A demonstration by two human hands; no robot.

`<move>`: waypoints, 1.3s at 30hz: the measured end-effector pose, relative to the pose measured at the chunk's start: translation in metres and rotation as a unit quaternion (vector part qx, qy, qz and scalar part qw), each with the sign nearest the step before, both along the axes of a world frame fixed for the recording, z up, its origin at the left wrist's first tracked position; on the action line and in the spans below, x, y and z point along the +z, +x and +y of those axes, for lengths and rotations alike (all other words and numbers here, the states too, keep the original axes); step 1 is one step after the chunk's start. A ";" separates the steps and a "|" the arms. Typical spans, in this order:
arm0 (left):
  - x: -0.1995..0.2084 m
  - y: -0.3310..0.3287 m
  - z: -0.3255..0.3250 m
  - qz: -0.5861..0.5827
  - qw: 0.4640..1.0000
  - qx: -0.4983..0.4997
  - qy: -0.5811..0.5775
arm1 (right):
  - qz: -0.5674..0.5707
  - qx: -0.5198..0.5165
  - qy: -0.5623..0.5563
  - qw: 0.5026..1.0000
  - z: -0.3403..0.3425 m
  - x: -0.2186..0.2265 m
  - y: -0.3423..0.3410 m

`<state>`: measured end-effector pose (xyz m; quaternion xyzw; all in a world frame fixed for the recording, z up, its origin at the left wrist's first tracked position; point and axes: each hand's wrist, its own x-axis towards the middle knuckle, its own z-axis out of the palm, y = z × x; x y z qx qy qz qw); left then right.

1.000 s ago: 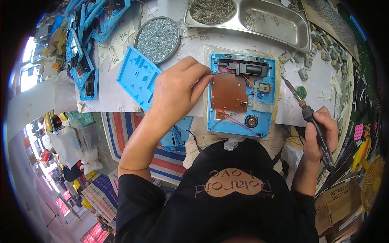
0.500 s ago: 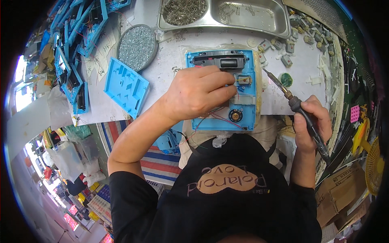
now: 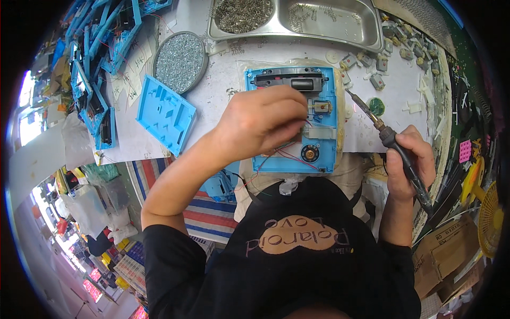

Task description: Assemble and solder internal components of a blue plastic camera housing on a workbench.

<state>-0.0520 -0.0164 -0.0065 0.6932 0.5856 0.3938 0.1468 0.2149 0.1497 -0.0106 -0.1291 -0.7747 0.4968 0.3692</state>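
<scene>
A blue plastic casing (image 3: pixel 329 159) lies open on the bench in front of me. It holds a black roller-like part (image 3: pixel 302 84) along its far side, a small motor (image 3: pixel 322 107) at the right, and a round black speaker-like part (image 3: pixel 309 153) nearer me. My left hand (image 3: pixel 259 123) hovers over the casing, thumb and fingers pinched together, with a thin wire (image 3: pixel 306 123) at the fingertips. The palm hides the casing's left middle. Thin red wires (image 3: pixel 289 156) run out below it. To the right, my right hand (image 3: pixel 411 159) grips a soldering iron (image 3: pixel 389 139), its tip up and left, apart from the casing.
A blue cover (image 3: pixel 166 114) and a round dish of small metal pieces (image 3: pixel 179 61) lie left. At the back stands a steel tray (image 3: pixel 329 41) with springs. Loose motors (image 3: pixel 377 81) and a green round thing (image 3: pixel 376 106) are right; blue casings (image 3: pixel 95 101) pile far left.
My left hand has drawn slightly left and its fingertips have curled in, showing more of the motor. The casing has shifted very slightly. My right hand and the soldering iron stay almost still.
</scene>
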 end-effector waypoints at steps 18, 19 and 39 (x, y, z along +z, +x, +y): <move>0.000 0.040 -0.004 -0.124 0.932 0.337 -0.054 | 0.007 0.068 0.049 0.996 -0.009 0.007 -0.028; 0.001 0.041 -0.003 -0.134 0.928 0.344 -0.062 | 0.011 0.080 0.065 0.995 -0.009 0.007 -0.031; 0.000 0.039 0.001 -0.128 0.928 0.345 -0.052 | -0.005 0.102 0.126 0.987 -0.014 0.009 -0.051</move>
